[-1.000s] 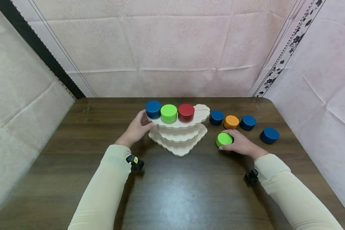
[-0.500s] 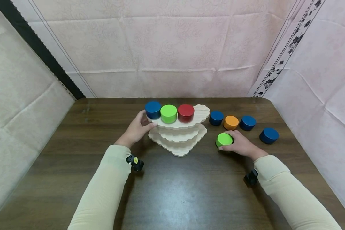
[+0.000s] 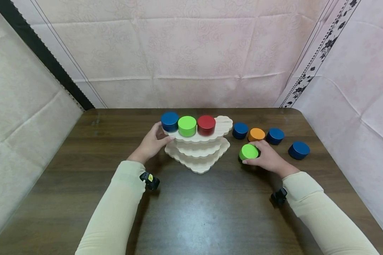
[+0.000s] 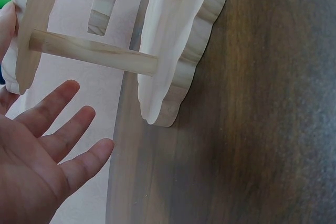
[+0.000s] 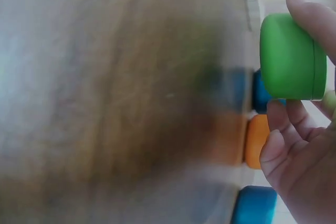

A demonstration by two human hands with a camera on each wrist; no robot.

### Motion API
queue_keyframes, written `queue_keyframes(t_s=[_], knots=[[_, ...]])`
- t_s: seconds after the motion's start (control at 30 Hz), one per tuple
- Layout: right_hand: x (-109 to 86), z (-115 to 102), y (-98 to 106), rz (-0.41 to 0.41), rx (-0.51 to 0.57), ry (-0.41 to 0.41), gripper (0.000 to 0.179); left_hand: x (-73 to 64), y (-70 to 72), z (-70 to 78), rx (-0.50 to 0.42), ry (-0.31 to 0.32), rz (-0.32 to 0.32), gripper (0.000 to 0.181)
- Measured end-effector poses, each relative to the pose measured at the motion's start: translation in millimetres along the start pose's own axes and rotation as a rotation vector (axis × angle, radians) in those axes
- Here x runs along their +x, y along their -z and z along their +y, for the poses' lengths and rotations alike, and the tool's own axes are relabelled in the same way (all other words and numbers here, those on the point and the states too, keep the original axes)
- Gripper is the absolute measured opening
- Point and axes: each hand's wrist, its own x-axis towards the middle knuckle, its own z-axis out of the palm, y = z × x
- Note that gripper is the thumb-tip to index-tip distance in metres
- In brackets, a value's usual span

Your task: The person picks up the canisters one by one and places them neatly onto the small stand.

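Observation:
A pale wooden tiered stand [image 3: 198,163] with scalloped edges stands at the table's middle back. My left hand [image 3: 149,144] grips the left end of its top tier, thumb at the front edge; in the left wrist view three fingers [image 4: 84,169] spread out below the tier. On that tier sit a blue tin [image 3: 170,122], a green tin [image 3: 187,126] and a red tin [image 3: 206,125] in a row. Over to the right, my right hand [image 3: 269,159] holds another round green tin [image 5: 289,59] between thumb and fingers, a dark shadow under it.
Behind the right hand stand a blue tin [image 3: 240,130], an orange tin [image 3: 256,134] and a second blue tin [image 3: 275,136]. One more blue tin [image 3: 299,150] is farther right. Cloth hangings [image 3: 191,53] rise at the table's back and sides.
The green tin in my right hand has risen slightly off its former spot, and the fingers have shifted up with it. My left hand and the stand have stayed put.

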Motion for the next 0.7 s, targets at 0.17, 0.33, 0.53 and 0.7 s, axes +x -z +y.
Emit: queue_keyframes(t_s=[0.17,0.33,0.53,0.7], knots=[[0.3,-14,9,0.026,-0.007,0.006,0.069,0.0,0.8,-0.3,0.011,0.007,0.004,0.079],[2.4,-29,21,0.071,0.0,0.032,0.065,-0.4,0.8,-0.6,0.015,0.008,0.007,0.08],[6.7,-47,35,0.114,-0.022,0.06,0.066,0.6,0.5,-2.2,0.007,0.005,0.004,0.08],[11.4,-62,44,0.119,-0.021,0.072,0.066,0.9,-0.2,-1.8,0.011,0.003,0.003,0.08]])
